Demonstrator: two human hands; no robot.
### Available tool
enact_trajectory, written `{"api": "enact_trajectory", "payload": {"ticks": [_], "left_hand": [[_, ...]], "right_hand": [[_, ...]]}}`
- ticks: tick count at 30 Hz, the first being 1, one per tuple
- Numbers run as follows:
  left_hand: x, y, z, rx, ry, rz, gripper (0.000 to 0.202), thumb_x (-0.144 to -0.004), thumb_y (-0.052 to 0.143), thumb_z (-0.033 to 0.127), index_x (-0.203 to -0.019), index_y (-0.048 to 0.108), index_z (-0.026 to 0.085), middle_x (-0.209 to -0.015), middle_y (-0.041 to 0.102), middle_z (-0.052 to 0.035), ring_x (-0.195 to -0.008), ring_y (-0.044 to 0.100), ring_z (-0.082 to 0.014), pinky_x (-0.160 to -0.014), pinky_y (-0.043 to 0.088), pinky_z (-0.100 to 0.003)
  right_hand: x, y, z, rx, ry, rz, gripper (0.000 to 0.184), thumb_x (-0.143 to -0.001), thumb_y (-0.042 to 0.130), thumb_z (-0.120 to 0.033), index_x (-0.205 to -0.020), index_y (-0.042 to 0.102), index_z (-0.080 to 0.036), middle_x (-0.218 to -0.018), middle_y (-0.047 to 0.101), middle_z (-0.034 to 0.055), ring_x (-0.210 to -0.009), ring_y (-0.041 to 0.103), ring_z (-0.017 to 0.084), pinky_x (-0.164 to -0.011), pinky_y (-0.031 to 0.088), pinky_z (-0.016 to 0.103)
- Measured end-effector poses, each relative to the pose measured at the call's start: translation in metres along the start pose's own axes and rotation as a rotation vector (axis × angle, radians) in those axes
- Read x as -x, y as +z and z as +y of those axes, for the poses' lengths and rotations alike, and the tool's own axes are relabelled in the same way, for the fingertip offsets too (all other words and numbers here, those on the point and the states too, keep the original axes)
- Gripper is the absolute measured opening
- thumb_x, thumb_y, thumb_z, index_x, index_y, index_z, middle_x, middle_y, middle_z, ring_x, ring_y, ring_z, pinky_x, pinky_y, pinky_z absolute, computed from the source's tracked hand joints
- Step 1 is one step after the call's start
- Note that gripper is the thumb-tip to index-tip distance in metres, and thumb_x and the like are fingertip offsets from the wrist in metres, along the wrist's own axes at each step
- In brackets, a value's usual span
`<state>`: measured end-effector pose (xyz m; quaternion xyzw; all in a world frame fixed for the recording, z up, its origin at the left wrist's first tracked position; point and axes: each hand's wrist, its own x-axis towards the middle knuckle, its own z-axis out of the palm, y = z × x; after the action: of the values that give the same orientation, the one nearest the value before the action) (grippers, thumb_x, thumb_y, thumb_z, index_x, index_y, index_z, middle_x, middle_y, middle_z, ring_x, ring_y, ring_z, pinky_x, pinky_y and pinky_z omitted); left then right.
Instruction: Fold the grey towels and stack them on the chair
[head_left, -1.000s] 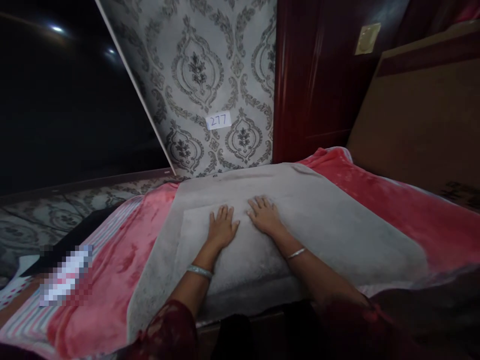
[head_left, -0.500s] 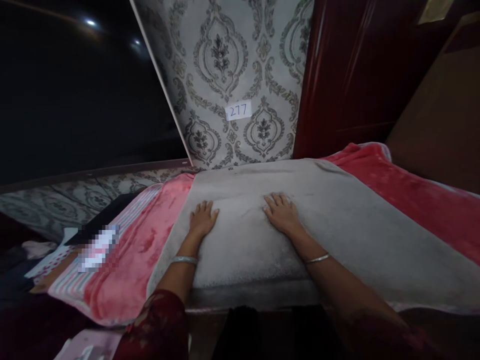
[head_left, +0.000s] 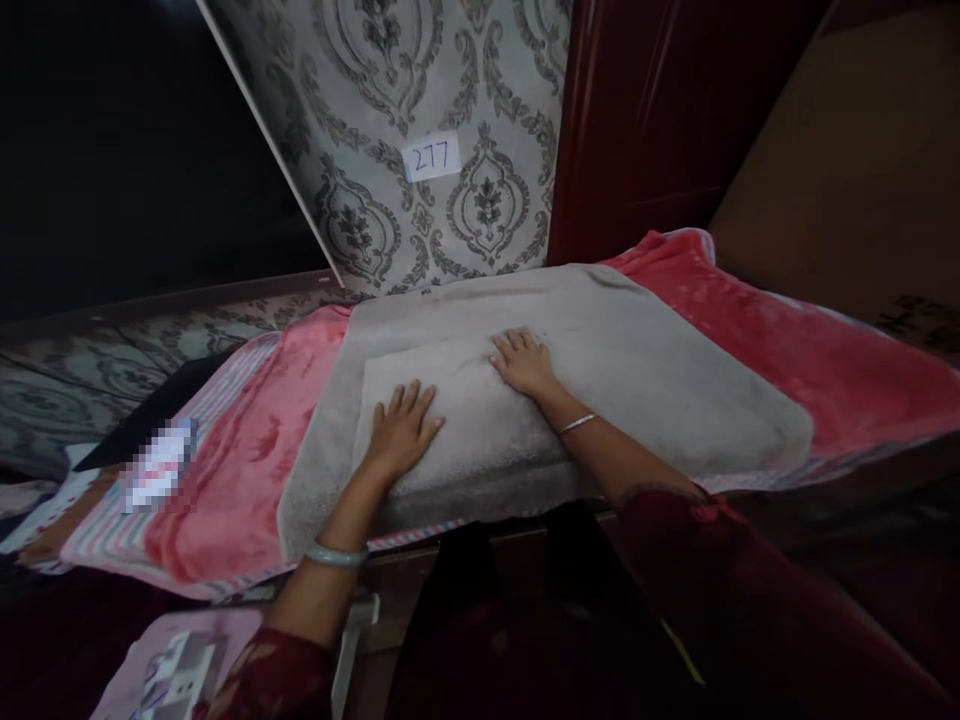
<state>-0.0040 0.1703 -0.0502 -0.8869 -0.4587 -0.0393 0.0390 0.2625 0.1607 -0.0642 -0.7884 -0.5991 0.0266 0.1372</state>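
Observation:
A grey plush cloth [head_left: 645, 390] lies spread over a red and pink blanket [head_left: 247, 440] with striped edging. On the cloth's left half is a raised, flat rectangular section of the same grey fabric [head_left: 450, 440]. My left hand [head_left: 401, 430] rests palm down near the left side of that section, fingers spread. Toward its far right part lies my right hand [head_left: 523, 362], also flat with fingers apart. Neither hand grips anything. What makes the section raised, a fold or something beneath, I cannot tell.
A large dark screen [head_left: 135, 160] stands behind on the left. Patterned wallpaper with a paper label reading 277 [head_left: 432, 156] is at the back, beside a dark red door panel [head_left: 637, 130]. A cardboard box [head_left: 847, 160] stands right. A pink seat or stool [head_left: 150, 640] is at lower left.
The view has tilted down and shifted right. My left hand has moved nearer the front edge relative to the right one, its fingers spread wider. Both hands remain flat on the cloth.

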Motion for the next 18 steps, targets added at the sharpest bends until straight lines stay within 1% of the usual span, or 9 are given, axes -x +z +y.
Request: {"api": "enact_trajectory", "payload": {"ticks": [2,4,6,7,9,10,12,15,18], "left_hand": [[0.01,0.007,0.008,0.003,0.003,-0.027,0.059,-0.1,0.031,0.05,-0.155,0.031,0.028,-0.164,0.022,-0.0076,-0.151,0.016,-0.0316,-0.118,0.021,-0.061],[0.012,0.012,0.009,0.006,-0.01,-0.031,0.059,-0.1,0.029,0.05,-0.154,0.032,0.027,-0.164,0.022,-0.0074,-0.151,0.016,-0.0318,-0.118,0.021,-0.061],[0.011,0.012,0.009,0.014,-0.01,-0.025,0.059,-0.1,0.028,0.05,-0.154,0.032,0.027,-0.164,0.022,-0.0069,-0.151,0.016,-0.0316,-0.118,0.02,-0.061],[0.01,0.012,0.008,0.017,-0.008,-0.022,0.059,-0.1,0.028,0.05,-0.154,0.032,0.027,-0.164,0.022,-0.0067,-0.151,0.016,-0.0317,-0.118,0.02,-0.061],[0.009,0.011,0.008,0.019,-0.009,-0.015,0.059,-0.1,0.028,0.05,-0.154,0.032,0.026,-0.164,0.022,-0.0066,-0.151,0.017,-0.0319,-0.118,0.02,-0.061],[0.009,0.01,0.008,0.019,-0.01,-0.009,0.059,-0.1,0.028,0.05,-0.154,0.033,0.026,-0.163,0.022,-0.0066,-0.151,0.017,-0.0321,-0.118,0.021,-0.061],[0.009,0.01,0.008,0.022,-0.011,-0.001,0.059,-0.1,0.029,0.05,-0.154,0.034,0.026,-0.163,0.024,-0.0069,-0.151,0.017,-0.0323,-0.118,0.021,-0.062],[0.01,0.01,0.008,0.03,-0.006,0.002,0.06,-0.099,0.031,0.051,-0.154,0.034,0.026,-0.163,0.024,-0.0075,-0.151,0.017,-0.0327,-0.118,0.021,-0.062],[0.011,0.01,0.007,0.029,0.004,-0.004,0.064,-0.097,0.036,0.055,-0.154,0.033,0.026,-0.163,0.023,-0.0081,-0.151,0.016,-0.0334,-0.118,0.021,-0.062]], "right_hand": [[0.001,-0.005,0.002,-0.001,-0.001,-0.042,0.058,-0.102,0.027,-0.05,-0.155,0.032,-0.029,-0.165,0.021,0.0059,-0.15,0.015,0.031,-0.114,0.025,0.059],[0.009,-0.01,0.007,-0.002,0.008,-0.073,0.059,-0.1,0.032,-0.05,-0.155,0.032,-0.028,-0.165,0.021,0.0072,-0.15,0.016,0.032,-0.113,0.026,0.058],[0.026,-0.014,0.017,-0.024,0.029,-0.059,0.061,-0.099,0.04,-0.048,-0.155,0.032,-0.025,-0.163,0.025,0.0109,-0.148,0.024,0.032,-0.112,0.031,0.053],[0.037,-0.015,0.023,-0.046,0.04,-0.039,0.063,-0.098,0.042,-0.046,-0.155,0.032,-0.023,-0.161,0.029,0.0129,-0.145,0.03,0.031,-0.111,0.034,0.049],[0.062,-0.016,0.035,-0.09,0.072,0.005,0.063,-0.097,0.044,-0.042,-0.154,0.033,-0.017,-0.154,0.042,0.0157,-0.137,0.044,0.029,-0.107,0.04,0.041],[0.074,-0.016,0.041,-0.104,0.094,0.025,0.062,-0.097,0.043,-0.04,-0.153,0.035,-0.015,-0.147,0.05,0.0159,-0.131,0.049,0.028,-0.104,0.042,0.038],[0.095,-0.017,0.047,-0.106,0.142,0.057,0.058,-0.098,0.042,-0.037,-0.151,0.039,-0.014,-0.134,0.061,0.015,-0.122,0.056,0.027,-0.1,0.044,0.036],[0.114,-0.018,0.044,-0.075,0.185,0.087,0.055,-0.099,0.042,-0.036,-0.149,0.042,-0.015,-0.122,0.065,0.015,-0.114,0.059,0.027,-0.094,0.045,0.035],[0.119,-0.018,0.037,-0.06,0.217,0.082,0.053,-0.099,0.041,-0.033,-0.15,0.041,-0.019,-0.117,0.065,0.0147,-0.107,0.061,0.027,-0.089,0.046,0.035]]}}
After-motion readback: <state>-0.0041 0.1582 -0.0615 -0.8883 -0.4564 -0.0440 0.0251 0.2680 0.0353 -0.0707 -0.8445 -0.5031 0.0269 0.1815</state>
